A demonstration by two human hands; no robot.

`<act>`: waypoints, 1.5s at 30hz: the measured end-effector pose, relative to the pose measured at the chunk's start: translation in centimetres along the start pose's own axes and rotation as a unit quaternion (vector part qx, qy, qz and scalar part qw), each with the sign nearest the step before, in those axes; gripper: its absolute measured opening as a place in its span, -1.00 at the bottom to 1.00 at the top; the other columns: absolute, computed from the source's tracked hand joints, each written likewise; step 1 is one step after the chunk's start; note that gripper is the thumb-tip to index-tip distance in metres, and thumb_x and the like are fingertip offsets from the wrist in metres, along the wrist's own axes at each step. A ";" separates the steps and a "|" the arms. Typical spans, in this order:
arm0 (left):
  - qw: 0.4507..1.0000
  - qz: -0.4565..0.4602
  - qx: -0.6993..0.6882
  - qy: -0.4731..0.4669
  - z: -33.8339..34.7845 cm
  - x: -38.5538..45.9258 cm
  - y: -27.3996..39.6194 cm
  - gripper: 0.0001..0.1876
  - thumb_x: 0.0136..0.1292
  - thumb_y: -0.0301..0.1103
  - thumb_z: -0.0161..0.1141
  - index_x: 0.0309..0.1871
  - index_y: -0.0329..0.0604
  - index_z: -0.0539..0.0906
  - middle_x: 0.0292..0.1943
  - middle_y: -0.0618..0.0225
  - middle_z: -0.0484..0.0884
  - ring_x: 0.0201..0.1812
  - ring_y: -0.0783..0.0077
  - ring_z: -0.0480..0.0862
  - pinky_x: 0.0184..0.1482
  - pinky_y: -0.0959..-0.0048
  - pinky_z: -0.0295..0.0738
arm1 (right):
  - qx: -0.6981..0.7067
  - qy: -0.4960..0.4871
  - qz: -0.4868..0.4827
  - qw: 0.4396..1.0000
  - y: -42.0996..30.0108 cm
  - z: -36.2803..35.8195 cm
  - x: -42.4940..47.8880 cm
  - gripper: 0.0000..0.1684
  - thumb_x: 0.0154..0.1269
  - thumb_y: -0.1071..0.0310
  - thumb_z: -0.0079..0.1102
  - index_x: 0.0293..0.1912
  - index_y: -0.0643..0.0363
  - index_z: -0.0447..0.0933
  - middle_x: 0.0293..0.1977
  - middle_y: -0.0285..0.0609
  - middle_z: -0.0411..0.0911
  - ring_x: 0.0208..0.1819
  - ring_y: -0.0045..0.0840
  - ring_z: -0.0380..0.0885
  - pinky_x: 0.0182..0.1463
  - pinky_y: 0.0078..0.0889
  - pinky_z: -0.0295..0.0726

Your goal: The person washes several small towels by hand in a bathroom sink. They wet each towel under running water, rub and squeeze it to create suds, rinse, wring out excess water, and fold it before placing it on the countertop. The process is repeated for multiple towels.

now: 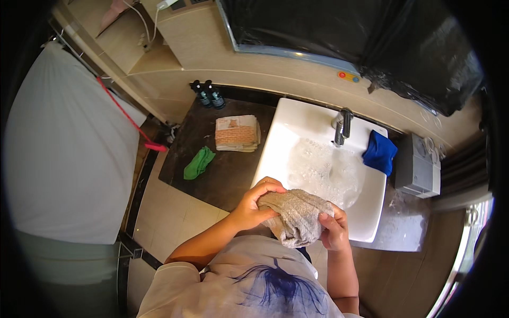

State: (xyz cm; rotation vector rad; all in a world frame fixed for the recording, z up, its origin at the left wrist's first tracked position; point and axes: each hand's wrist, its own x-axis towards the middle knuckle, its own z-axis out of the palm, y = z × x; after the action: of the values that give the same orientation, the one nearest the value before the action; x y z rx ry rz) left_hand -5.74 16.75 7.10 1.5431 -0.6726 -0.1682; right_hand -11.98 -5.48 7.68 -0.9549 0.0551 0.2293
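Note:
A greyish-beige terry cloth (296, 214), bunched and folded, is held between both my hands at the front rim of the sink. My left hand (256, 200) grips its left end, thumb below and fingers over the top. On the right edge, my right hand (335, 227) pinches the fabric with the thumb on top. Beyond the cloth lies a white rectangular washbasin (274, 137) with sudsy water (318, 167) in it. A chrome faucet (341, 127) stands at the basin's back edge.
Left on the dark countertop (234, 189) are a green cloth (199, 163), a stack of folded printed cloths (237, 133) and two dark pump bottles (207, 94). A blue cloth (379, 152) drapes over the basin's right rim, beside a grey box (417, 167). A white curtain (71, 151) hangs far left.

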 end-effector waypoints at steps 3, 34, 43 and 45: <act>0.991 0.002 -0.123 -0.053 0.1 0.1 1.6 -0.46 -0.06 -0.66 0.24 0.08 -0.21 0.43 -0.04 0.27 0.42 0.04 0.35 0.45 0.14 0.42 0.34 | 0.072 0.009 -0.075 0.995 0.0 2.3 -2.2 -0.48 0.29 0.22 0.11 0.06 0.47 0.39 -0.08 -0.01 0.54 -0.07 -0.39 0.54 0.04 -0.37 0.48; 0.781 -0.246 -0.532 -0.215 -7.7 -14.1 -4.1 -0.47 0.17 -0.24 0.23 0.19 -0.24 0.43 0.10 0.21 0.50 0.13 0.39 0.47 0.22 0.38 0.36 | 0.110 0.063 -0.172 0.977 13.0 9.9 -15.1 -0.45 0.34 0.06 -0.05 0.06 0.36 0.43 0.08 0.04 0.45 0.10 -0.24 0.46 0.17 -0.11 0.41; 0.690 -0.303 -0.497 -0.431 -2.1 -14.2 0.0 -0.47 0.14 -0.29 0.24 0.17 -0.28 0.43 0.08 0.13 0.49 0.13 0.33 0.45 0.20 0.38 0.33 | 0.251 0.185 0.060 0.948 13.6 10.4 -11.1 -0.22 0.39 -0.21 -0.32 0.21 0.33 0.28 0.10 0.03 0.43 0.07 -0.27 0.48 0.15 -0.19 0.45; 0.703 -0.275 -0.400 -0.520 -1.1 -13.8 0.2 -0.44 0.09 -0.31 0.28 0.17 -0.28 0.42 0.08 0.12 0.48 0.13 0.32 0.44 0.20 0.37 0.31 | 0.237 0.138 0.010 0.962 13.2 10.0 -11.1 -0.28 0.38 -0.12 -0.20 0.22 0.31 0.27 0.13 0.04 0.40 0.12 -0.22 0.44 0.17 -0.13 0.44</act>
State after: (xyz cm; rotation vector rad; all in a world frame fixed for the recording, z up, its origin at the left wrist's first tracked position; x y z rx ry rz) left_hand -16.47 24.65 3.34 0.6071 -0.7928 -1.6685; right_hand -26.24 8.13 4.54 -0.5024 0.3603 0.0913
